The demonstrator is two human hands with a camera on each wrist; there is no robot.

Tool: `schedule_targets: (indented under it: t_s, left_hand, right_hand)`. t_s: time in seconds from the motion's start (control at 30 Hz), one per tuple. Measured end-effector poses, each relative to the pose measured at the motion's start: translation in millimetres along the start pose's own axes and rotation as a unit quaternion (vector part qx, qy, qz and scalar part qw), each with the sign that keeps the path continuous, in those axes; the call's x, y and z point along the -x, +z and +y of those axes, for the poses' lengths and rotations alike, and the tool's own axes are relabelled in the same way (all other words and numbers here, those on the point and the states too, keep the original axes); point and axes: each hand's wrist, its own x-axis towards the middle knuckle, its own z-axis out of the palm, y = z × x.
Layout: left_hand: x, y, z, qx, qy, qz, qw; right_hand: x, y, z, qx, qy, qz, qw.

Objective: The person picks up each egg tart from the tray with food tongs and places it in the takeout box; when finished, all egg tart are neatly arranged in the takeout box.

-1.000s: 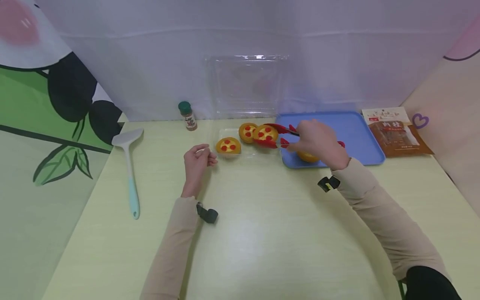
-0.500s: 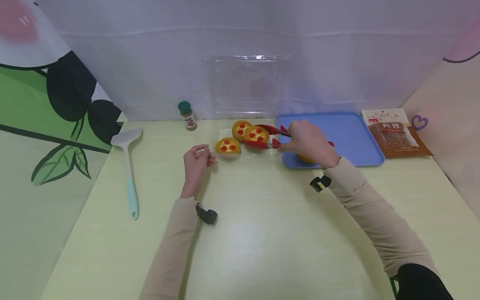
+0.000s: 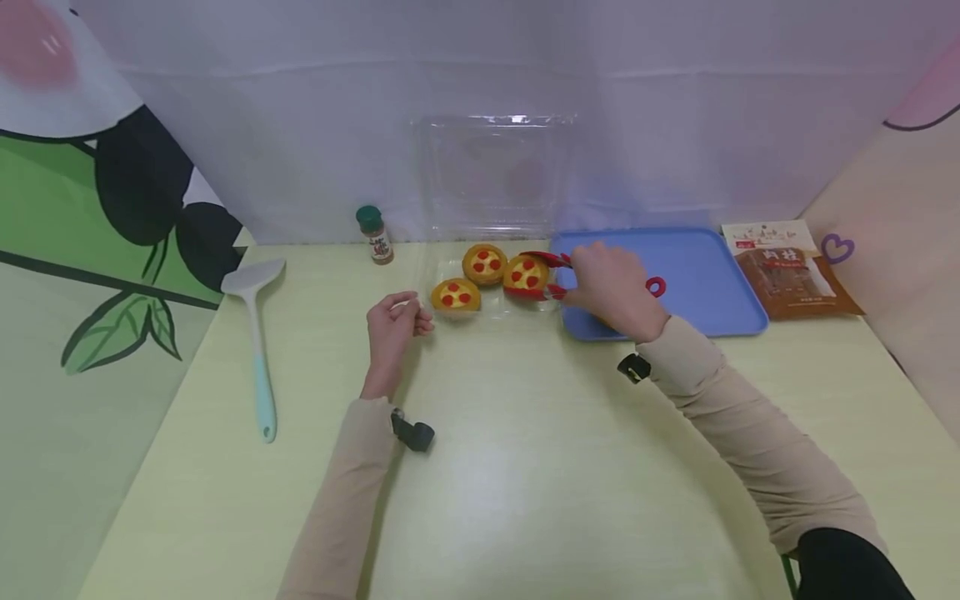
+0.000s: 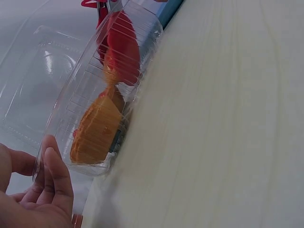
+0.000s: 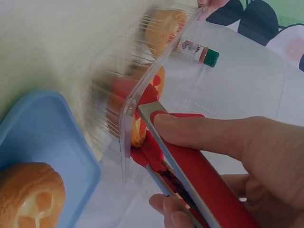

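Pizza bun (image 3: 526, 272) shifted right, off the next bun (image 3: 483, 264); my right hand (image 3: 618, 290) grips tongs (image 5: 194, 166), left hand (image 3: 392, 333) pinches clamshell (image 4: 90, 80); I'd keep tongs level, avoid rim.

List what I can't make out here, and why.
Head view: label on the green-capped spice jar, too small to read.
Right wrist view: part of the pizza bun on the blue tray, cut off at left and bottom.
Head view: most of that bun, behind the right hand.
Right wrist view: rear end of the red tongs, past the bottom edge.
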Motion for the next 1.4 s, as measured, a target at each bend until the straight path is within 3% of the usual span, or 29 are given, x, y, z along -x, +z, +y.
schedule_targets:
  t_s: [0.37, 0.7, 0.93, 1.4]
  left_hand:
    - [-0.1, 3.1, 1.4, 0.003, 0.013, -0.006, 0.9999]
    - [-2.0, 6.3, 0.9, 0.009, 0.014, -0.009, 0.9998]
    - [-0.8, 0.1, -4.0, -0.005, 0.005, -0.002, 1.0000]
    - [-0.6, -0.5, -2.9, -0.001, 0.009, -0.008, 0.9999]
  right_hand:
    - [-2, -3, 0, -0.040, -0.007, -0.015, 0.999]
    - [-6, -5, 4, 0.014, -0.006, 0.030, 0.999]
    - [-9, 4, -1, 0.012, -0.005, 0.025, 1.000]
    - [-6, 7, 3, 0.023, -0.013, 0.063, 0.998]
